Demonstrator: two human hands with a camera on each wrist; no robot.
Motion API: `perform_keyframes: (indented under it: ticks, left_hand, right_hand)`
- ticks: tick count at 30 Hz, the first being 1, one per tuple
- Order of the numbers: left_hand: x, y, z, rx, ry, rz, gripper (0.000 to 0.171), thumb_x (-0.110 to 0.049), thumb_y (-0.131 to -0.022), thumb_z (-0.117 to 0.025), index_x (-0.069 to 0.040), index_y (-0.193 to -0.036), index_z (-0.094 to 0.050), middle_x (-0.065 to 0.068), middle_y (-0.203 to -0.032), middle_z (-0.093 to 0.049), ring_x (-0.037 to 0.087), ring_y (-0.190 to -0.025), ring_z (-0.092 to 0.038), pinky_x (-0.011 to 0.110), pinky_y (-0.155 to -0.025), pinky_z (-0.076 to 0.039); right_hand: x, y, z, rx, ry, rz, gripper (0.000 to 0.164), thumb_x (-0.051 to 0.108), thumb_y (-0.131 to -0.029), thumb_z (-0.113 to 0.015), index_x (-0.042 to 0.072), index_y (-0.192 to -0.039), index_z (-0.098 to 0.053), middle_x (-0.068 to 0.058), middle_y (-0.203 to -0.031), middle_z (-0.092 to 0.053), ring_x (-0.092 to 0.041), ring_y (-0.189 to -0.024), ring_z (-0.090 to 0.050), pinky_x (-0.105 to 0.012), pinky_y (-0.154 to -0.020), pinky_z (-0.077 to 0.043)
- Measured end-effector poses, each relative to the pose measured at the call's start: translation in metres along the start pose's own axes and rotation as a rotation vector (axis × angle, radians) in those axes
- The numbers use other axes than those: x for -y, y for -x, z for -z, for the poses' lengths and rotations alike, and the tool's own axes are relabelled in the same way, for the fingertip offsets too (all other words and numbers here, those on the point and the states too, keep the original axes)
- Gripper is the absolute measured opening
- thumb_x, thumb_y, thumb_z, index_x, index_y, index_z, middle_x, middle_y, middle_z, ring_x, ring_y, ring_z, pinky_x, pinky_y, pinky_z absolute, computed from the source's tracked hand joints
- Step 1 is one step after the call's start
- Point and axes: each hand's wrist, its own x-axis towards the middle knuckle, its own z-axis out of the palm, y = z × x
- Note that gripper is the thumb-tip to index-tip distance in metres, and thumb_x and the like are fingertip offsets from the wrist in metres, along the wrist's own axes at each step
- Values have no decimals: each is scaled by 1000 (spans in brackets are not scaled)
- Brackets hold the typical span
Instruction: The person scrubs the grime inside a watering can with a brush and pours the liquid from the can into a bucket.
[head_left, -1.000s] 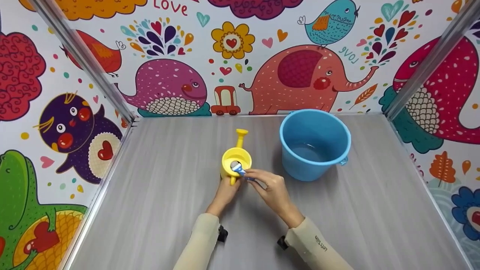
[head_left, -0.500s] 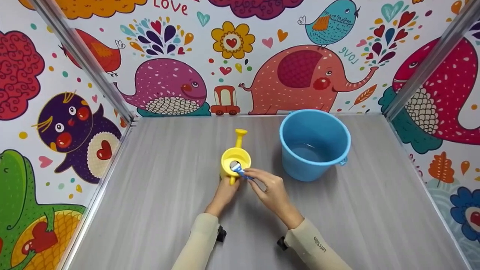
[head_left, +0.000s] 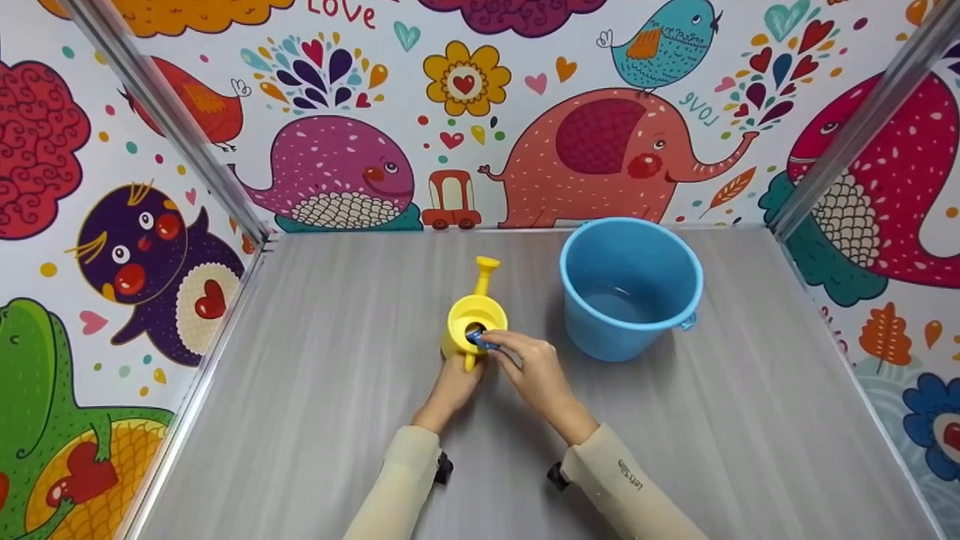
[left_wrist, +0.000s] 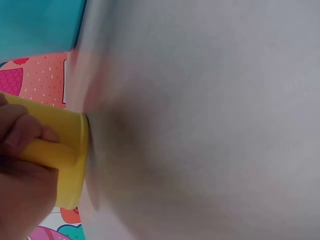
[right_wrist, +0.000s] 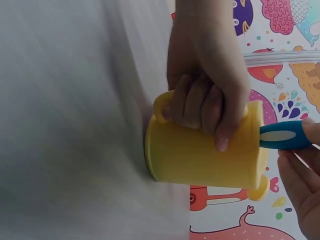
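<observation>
A yellow watering can (head_left: 471, 309) stands upright on the table, its spout pointing away from me. My left hand (head_left: 454, 381) grips its handle; the curled fingers (right_wrist: 200, 105) show in the right wrist view. My right hand (head_left: 537, 370) pinches a slim blue-handled tool (right_wrist: 285, 135) with a pale inset on its handle. That tool reaches into the dark round opening in the can's top, so its head is hidden. In the left wrist view, the lower part of the can (left_wrist: 67, 185) appears beside the left hand.
A large blue bucket (head_left: 600, 330) stands to the right of the can, near the back wall. Patterned panels (head_left: 360, 172) with cartoon animals enclose the grey table (head_left: 322, 337) at the back and sides. Metal posts (head_left: 187, 142) mark the corners.
The right hand has moved slightly left and forward, tipping the tool into the can's opening; its grey rounded head, visible before, is out of sight. The can has shifted slightly right.
</observation>
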Motion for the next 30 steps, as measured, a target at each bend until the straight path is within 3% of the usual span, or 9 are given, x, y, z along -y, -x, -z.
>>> perform_keyframes:
  ticks: [7, 12, 15, 24, 30]
  left_hand:
    - [2, 2, -1, -16, 2, -28, 23, -15, -98, -54, 3, -110, -62, -4, -67, -40, 12, -62, -42, 27, -62, -37]
    - [4, 3, -1, -17, -2, -63, 29, -14, -99, -54, 2, -122, -60, 5, -86, -59, 14, -77, -48, 30, -74, -42]
    - [3, 3, -2, -8, -1, -72, 31, -13, -99, -54, 1, -126, -59, 9, -95, -62, 15, -83, -50, 32, -79, -43]
    - [7, 2, -1, -61, 54, -64, 34, -18, -95, -63, 4, -121, -60, 12, -98, -62, 16, -86, -51, 30, -80, -44]
    - [5, 1, 1, -33, 43, -87, 42, -17, -92, -62, 4, -128, -55, 15, -109, -62, 19, -94, -51, 35, -88, -45]
  right_hand:
    - [3, 0, 3, 46, 32, -20, 26, 7, -89, -72, 10, -115, -74, -2, -115, -75, -17, -108, -71, -33, -92, -56]
    - [6, 1, 7, 69, 69, -15, 25, 11, -91, -70, 10, -116, -74, -4, -115, -75, -18, -108, -71, -33, -91, -56]
    - [7, 4, 9, 71, 76, -9, 25, 12, -91, -71, 10, -116, -74, -4, -115, -75, -19, -107, -71, -33, -91, -56]
    - [12, 10, 10, -48, -28, 82, 30, 3, -81, -78, 6, -111, -76, -4, -108, -76, -17, -97, -74, -29, -81, -58]
    - [14, 15, 11, -91, 15, 168, 31, 2, -82, -78, 5, -113, -75, -5, -109, -76, -18, -97, -74, -25, -82, -57]
